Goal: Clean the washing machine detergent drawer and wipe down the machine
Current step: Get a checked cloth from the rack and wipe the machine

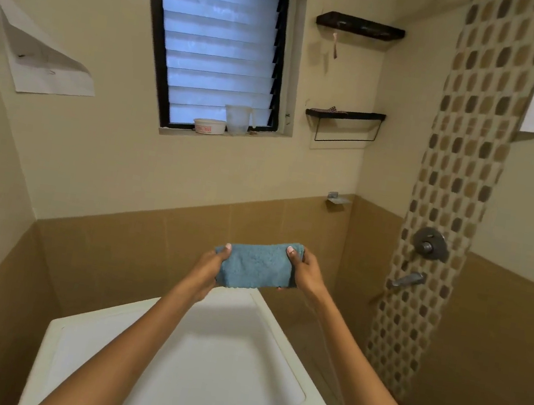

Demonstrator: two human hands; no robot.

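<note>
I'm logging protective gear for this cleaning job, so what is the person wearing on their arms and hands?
Nothing visible: both forearms are bare with no sleeves in frame, and the left hand and right hand show no gloves, rings or watch.

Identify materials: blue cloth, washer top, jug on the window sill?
Blue cloth: looks like microfibre or terry, matte, with a fuzzy nap and soft folds. Washer top: probably plastic or painted metal, off-white and semi-gloss, smooth with soft reflections. Jug: likely translucent plastic, as backlight glows through its cloudy walls.
</note>
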